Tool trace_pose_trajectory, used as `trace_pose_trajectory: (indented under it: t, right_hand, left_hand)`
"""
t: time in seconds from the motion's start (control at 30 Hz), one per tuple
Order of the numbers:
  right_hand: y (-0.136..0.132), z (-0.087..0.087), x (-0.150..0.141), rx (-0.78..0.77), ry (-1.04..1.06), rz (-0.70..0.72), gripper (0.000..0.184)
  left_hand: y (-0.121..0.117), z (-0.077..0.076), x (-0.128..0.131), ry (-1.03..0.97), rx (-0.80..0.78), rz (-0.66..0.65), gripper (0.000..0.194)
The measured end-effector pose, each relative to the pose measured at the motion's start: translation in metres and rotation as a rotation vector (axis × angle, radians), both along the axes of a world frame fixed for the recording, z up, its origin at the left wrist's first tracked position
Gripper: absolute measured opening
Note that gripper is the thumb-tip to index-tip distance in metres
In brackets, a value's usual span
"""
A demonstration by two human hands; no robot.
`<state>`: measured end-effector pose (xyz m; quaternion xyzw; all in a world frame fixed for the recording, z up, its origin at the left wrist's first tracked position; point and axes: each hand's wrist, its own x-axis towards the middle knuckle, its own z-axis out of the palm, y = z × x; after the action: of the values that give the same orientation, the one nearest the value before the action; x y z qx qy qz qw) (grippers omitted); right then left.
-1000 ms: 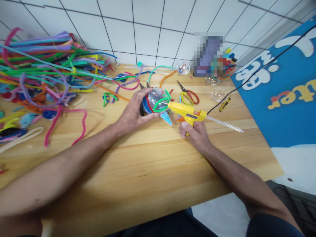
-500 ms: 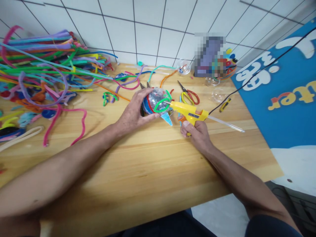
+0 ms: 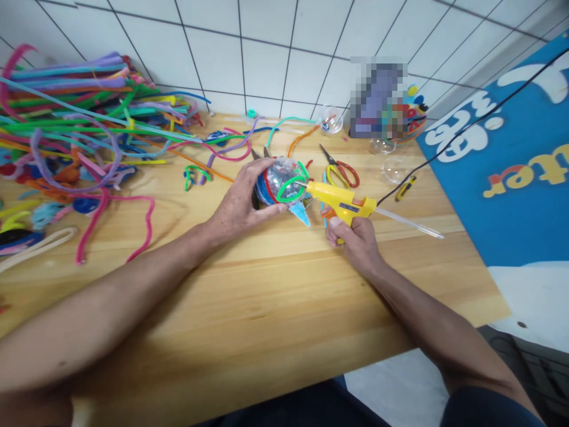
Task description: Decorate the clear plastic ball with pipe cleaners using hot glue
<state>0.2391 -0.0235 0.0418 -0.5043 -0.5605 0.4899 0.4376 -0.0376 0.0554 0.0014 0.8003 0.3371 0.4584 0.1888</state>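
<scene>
My left hand (image 3: 242, 198) is wrapped round the left side of a clear plastic ball (image 3: 276, 172) trimmed with blue and red pipe cleaners. A green pipe cleaner loop (image 3: 287, 191) lies on the ball's front, and a light blue pointed piece (image 3: 301, 214) sticks out at its lower right. In my right hand (image 3: 353, 237) is a yellow hot glue gun (image 3: 340, 198), gripped by its handle with fingers at the orange trigger. Its nozzle reaches the right part of the green loop; whether it touches cannot be made out. A clear glue stick (image 3: 413, 223) juts from the gun's back.
Many coloured pipe cleaners (image 3: 84, 112) are heaped at the left. Scissors (image 3: 340, 168) lie behind the glue gun, and a yellow utility knife (image 3: 405, 188) to the right. Clear plastic half-balls (image 3: 395, 171) stand near the wall. The gun's black cord (image 3: 427, 163) runs up to the right.
Hardly anything differs. Both hands, the ball and the glue gun stay in place; the glue stick's rear end sits very slightly further right.
</scene>
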Motion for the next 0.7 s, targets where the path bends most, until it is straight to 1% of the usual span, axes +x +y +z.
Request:
trace_pose_trajectory:
  t: [0.17, 0.43, 0.7]
  right_hand:
    - [-0.001, -0.0011, -0.0019, 0.016, -0.024, 0.012, 0.059]
    - [-0.0014, 0.0012, -0.0016, 0.024, -0.032, -0.029, 0.06]
    - [-0.0033, -0.0064, -0.0012, 0.024, -0.074, 0.012, 0.059]
  left_hand:
    - [0.0003, 0.0001, 0.0005, -0.017, 0.006, -0.008, 0.086]
    - [-0.0004, 0.0018, -0.0005, 0.005, 0.018, 0.002, 0.085]
    - [-0.0002, 0.0015, -0.0002, 0.002, 0.008, -0.006, 0.086]
